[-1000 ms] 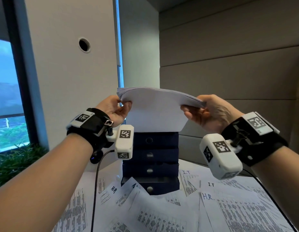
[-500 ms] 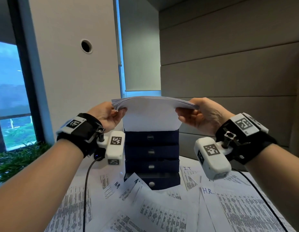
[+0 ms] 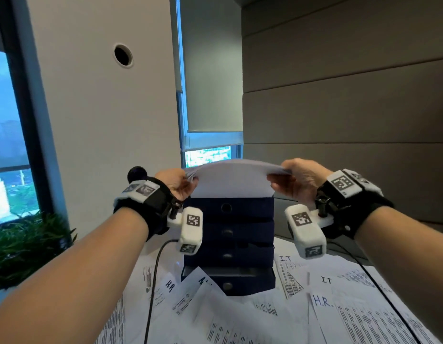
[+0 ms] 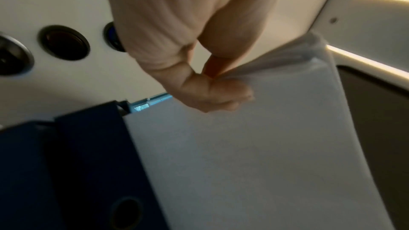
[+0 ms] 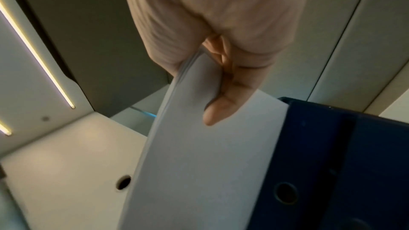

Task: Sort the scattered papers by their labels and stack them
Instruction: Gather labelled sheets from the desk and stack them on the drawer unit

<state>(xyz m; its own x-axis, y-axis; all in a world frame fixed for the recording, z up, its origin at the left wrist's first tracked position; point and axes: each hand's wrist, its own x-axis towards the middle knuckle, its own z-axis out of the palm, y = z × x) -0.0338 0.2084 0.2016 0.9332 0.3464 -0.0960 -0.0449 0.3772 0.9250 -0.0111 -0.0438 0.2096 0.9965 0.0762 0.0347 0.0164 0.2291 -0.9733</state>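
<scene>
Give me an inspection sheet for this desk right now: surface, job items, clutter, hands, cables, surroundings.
Surface: table, mostly covered by sheets.
Job's things: paper stack held above dark blue drawer unit; loose papers labelled H.R and I.T scattered around its base.
Clutter: nothing seen.
Grippers: left hand and right hand each pinch one end of the stack.
Cables: black cable crosses the papers on the left; another cable on the right.
Surroundings: window, plant, panelled wall.
</scene>
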